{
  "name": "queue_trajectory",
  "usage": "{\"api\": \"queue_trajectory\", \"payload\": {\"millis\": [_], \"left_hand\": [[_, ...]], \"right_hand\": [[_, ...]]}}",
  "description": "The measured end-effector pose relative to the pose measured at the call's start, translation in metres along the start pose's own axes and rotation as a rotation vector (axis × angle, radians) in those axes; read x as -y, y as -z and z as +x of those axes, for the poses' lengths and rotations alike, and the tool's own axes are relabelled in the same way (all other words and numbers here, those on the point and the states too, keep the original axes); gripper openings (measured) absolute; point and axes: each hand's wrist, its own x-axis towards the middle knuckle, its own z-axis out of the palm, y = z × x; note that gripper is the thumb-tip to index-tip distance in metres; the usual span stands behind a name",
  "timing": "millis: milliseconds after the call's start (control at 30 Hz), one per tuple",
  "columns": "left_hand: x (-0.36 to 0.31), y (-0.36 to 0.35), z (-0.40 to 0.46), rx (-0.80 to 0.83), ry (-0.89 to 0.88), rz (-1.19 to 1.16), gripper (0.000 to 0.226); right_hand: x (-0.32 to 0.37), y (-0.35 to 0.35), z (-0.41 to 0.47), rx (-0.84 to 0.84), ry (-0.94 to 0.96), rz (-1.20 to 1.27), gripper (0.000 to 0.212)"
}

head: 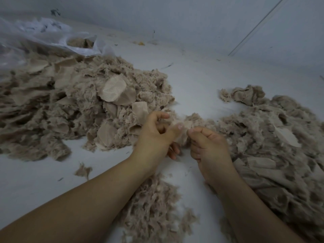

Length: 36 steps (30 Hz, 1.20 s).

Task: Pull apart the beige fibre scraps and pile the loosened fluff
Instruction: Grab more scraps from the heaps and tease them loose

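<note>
A small beige fibre scrap (183, 127) is stretched between my two hands in the middle of the view. My left hand (157, 135) pinches its left edge between thumb and fingers. My right hand (208, 148) pinches its right edge, fingers curled. A large heap of beige scraps (84, 106) with flat woven pieces lies to the left. A spread of loosened fluff (273, 148) covers the floor to the right. More fluff (156, 207) lies under my forearms.
A clear plastic bag (43, 39) holding more beige material lies at the back left. The pale floor (196, 79) meets a wall (192, 18) behind. A small tuft (83, 171) and a yellow speck (141, 43) lie loose on the floor.
</note>
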Motion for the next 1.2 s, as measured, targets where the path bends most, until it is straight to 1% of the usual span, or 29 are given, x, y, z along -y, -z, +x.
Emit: {"api": "queue_trajectory", "payload": {"millis": [33, 100, 167, 200, 233, 267, 300, 333, 367, 400, 433, 467, 533, 567, 600, 633, 667, 700, 733, 767, 833, 867, 933, 967, 1000, 1067, 1133, 1200], "left_hand": [[0.000, 0.000, 0.000, 0.003, -0.056, 0.077, 0.025], [-0.001, 0.001, 0.000, 0.042, -0.178, 0.221, 0.019], [-0.003, 0.004, 0.004, 0.051, -0.290, 0.372, 0.021], [-0.005, 0.008, 0.007, 0.038, -0.379, 0.506, 0.021], [-0.007, 0.011, 0.012, 0.027, -0.489, 0.690, 0.018], [-0.011, 0.014, 0.017, 0.035, -0.592, 0.915, 0.015], [-0.014, 0.017, 0.022, 0.055, -0.628, 1.147, 0.013], [-0.016, 0.020, 0.026, 0.071, -0.574, 1.358, 0.011], [-0.019, 0.022, 0.029, 0.051, -0.468, 1.529, 0.008], [-0.020, 0.024, 0.029, 0.027, -0.372, 1.658, 0.009], [-0.022, 0.023, 0.029, 0.022, -0.303, 1.745, 0.013], [-0.023, 0.022, 0.027, 0.021, -0.283, 1.787, 0.014], [-0.028, 0.016, 0.025, 0.027, -0.346, 1.811, 0.003], [-0.026, 0.014, 0.026, 0.035, -0.397, 1.787, 0.014], [-0.026, 0.009, 0.024, 0.048, -0.487, 1.779, 0.023], [-0.028, 0.002, 0.020, 0.063, -0.566, 1.765, 0.027], [-0.030, -0.007, 0.019, 0.093, -0.660, 1.713, 0.025], [-0.029, -0.016, 0.021, 0.163, -0.681, 1.677, 0.017], [-0.024, -0.024, 0.027, 0.227, -0.667, 1.640, 0.007], [-0.019, -0.032, 0.035, 0.264, -0.605, 1.596, 0.013], [-0.016, -0.041, 0.046, 0.371, -0.429, 1.551, 0.029], [-0.014, -0.043, 0.051, 0.396, -0.377, 1.528, 0.028], [-0.007, -0.045, 0.053, 0.418, -0.374, 1.448, 0.011], [-0.003, -0.045, 0.052, 0.428, -0.391, 1.402, 0.006], [-0.001, -0.043, 0.049, 0.437, -0.404, 1.368, 0.009], [0.004, -0.036, 0.045, 0.444, -0.419, 1.337, 0.012], [0.005, -0.021, 0.045, 0.388, -0.435, 1.327, 0.016], [0.004, -0.002, 0.050, 0.350, -0.445, 1.261, 0.016]], "right_hand": [[0.000, 0.000, 0.000, 0.011, -0.001, -0.001, 0.048], [0.000, -0.001, 0.000, -0.004, -0.013, 0.025, 0.050], [0.001, -0.001, 0.001, -0.078, -0.047, 0.111, 0.045], [0.002, 0.000, 0.002, -0.116, -0.064, 0.162, 0.038], [0.004, 0.000, 0.004, -0.148, -0.083, 0.208, 0.030], [0.004, 0.001, 0.005, -0.178, -0.102, 0.247, 0.023], [0.005, 0.002, 0.005, -0.206, -0.117, 0.280, 0.018], [0.005, 0.003, 0.005, -0.230, -0.125, 0.301, 0.017], [0.004, 0.003, 0.005, -0.243, -0.126, 0.313, 0.017], [0.004, 0.002, 0.005, -0.245, -0.125, 0.316, 0.017], [0.003, 0.002, 0.005, -0.244, -0.125, 0.313, 0.017], [0.003, 0.001, 0.005, -0.241, -0.125, 0.308, 0.016], [0.003, 0.001, 0.006, -0.237, -0.126, 0.301, 0.015], [0.002, 0.001, 0.007, -0.236, -0.125, 0.297, 0.014], [0.002, 0.002, 0.006, -0.230, -0.121, 0.292, 0.014], [0.002, 0.002, 0.006, -0.221, -0.113, 0.286, 0.014], [0.001, 0.002, 0.006, -0.211, -0.103, 0.282, 0.016], [0.001, 0.002, 0.005, -0.204, -0.092, 0.276, 0.020], [0.001, 0.002, 0.005, -0.201, -0.082, 0.270, 0.024], [0.000, 0.002, 0.006, -0.198, -0.074, 0.261, 0.026], [0.000, 0.001, 0.006, -0.194, -0.061, 0.238, 0.022], [0.000, 0.000, 0.006, -0.192, -0.059, 0.229, 0.021], [0.000, 0.000, 0.007, -0.186, -0.065, 0.217, 0.020], [0.000, 0.001, 0.008, -0.177, -0.067, 0.204, 0.018], [-0.001, 0.001, 0.008, -0.163, -0.067, 0.187, 0.016], [0.000, 0.000, 0.008, -0.129, -0.090, 0.154, 0.029], [0.002, 0.001, 0.008, -0.110, -0.135, 0.155, 0.036], [0.005, 0.002, 0.009, -0.117, -0.196, 0.174, 0.037]]}}
